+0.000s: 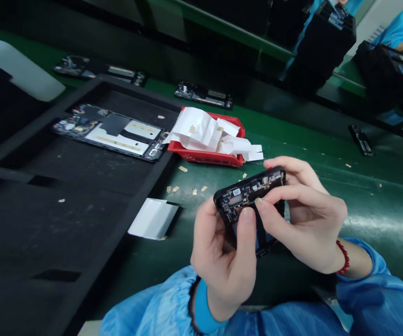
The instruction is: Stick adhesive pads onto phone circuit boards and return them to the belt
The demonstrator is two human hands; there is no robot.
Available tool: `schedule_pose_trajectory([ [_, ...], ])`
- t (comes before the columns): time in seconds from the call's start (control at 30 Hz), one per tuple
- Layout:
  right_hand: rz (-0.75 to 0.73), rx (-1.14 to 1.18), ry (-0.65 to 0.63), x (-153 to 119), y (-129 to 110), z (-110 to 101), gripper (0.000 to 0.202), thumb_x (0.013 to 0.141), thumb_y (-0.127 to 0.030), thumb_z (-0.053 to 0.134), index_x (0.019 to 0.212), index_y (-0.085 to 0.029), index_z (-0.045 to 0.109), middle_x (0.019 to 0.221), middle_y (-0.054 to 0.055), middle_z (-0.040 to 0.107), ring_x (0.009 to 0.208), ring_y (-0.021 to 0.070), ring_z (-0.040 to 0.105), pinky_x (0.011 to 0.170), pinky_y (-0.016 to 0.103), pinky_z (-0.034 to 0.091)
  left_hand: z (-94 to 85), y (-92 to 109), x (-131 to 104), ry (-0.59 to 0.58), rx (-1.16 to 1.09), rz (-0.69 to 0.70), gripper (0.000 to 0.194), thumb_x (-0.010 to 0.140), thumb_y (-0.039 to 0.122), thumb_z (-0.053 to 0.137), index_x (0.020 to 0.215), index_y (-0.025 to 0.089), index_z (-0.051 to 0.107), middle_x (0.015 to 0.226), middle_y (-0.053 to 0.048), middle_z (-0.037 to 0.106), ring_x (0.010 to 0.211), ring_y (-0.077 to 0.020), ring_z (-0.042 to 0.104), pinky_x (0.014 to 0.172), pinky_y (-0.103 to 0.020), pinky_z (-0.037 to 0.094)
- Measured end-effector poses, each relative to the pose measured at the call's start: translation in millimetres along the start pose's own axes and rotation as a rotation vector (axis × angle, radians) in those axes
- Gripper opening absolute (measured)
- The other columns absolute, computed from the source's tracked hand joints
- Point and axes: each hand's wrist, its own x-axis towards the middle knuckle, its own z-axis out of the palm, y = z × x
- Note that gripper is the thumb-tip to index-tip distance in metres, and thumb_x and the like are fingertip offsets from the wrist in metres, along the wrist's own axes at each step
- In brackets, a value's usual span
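Left hand (222, 261) grips the black, back-off phone body with exposed circuit board (248, 193), thumb pressed on its face. Right hand (306, 224) pinches its upper edge, fingers curled, above the green belt (327, 186).

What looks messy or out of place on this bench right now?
The red bin overflows with white backing strips, some hanging over its edge. Small tan scraps lie scattered on the green mat beside it. The opened phone, held in the left hand and right hand, shows no visible damage.
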Motion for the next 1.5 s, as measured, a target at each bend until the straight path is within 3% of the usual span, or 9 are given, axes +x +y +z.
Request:
schedule_pose_trajectory([
  [0.47,-0.042,0.053,0.012,-0.6,1.7,2.2,0.014,0.082,-0.006,0.073,0.078,-0.019,0.074,0.118,0.011,0.069,0.089,0.0199,0.074,0.084,0.04,0.066,2.4,-0.6,4.7,0.072,0.168,0.104,0.004,0.092,0.018,0.067,0.096,0.018,0.065,0.08,0.004,0.075,0.064,-0.0091,0.072,0.062,-0.017,0.057],
  [0.73,-0.063,0.086,-0.013,-0.6,4.1,1.0,0.014,0.084,-0.006,0.072,0.085,-0.019,0.077,0.126,0.014,0.07,0.104,0.0257,0.074,0.089,0.044,0.064,0.8,-1.3,7.8,0.044,0.173,0.094,0.006,0.095,0.022,0.065,0.099,0.018,0.066,0.083,0.002,0.076,0.069,-0.0115,0.074,0.066,-0.02,0.059],
  [1.07,-0.139,0.082,-0.01,1.4,10.8,1.1,0.016,0.083,-0.005,0.072,0.084,-0.02,0.076,0.126,0.012,0.072,0.111,0.026,0.073,0.088,0.041,0.064,-3.0,-2.7,7.6,0.016,0.145,0.087,0.008,0.095,0.02,0.065,0.103,0.017,0.066,0.086,0.003,0.076,0.073,-0.009,0.074,0.07,-0.016,0.058],
  [1.23,-0.046,0.146,-0.015,1.8,15.0,0.9,0.017,0.082,-0.007,0.076,0.09,-0.022,0.073,0.119,0.009,0.073,0.115,0.0223,0.07,0.096,0.04,0.061,-1.3,-3.4,6.0,0.028,0.128,0.047,0.008,0.094,0.02,0.065,0.102,0.017,0.066,0.085,0.002,0.077,0.073,-0.01,0.074,0.066,-0.016,0.058],
  [1.5,0.078,0.228,0.036,5.3,23.9,9.3,0.019,0.081,-0.006,0.077,0.08,-0.022,0.067,0.106,0.004,0.069,0.104,0.0166,0.069,0.091,0.031,0.059,-0.3,-3.8,14.5,-0.001,0.073,-0.069,0.007,0.091,0.023,0.068,0.095,0.018,0.068,0.08,0.003,0.074,0.07,-0.0105,0.072,0.064,-0.016,0.057],
])
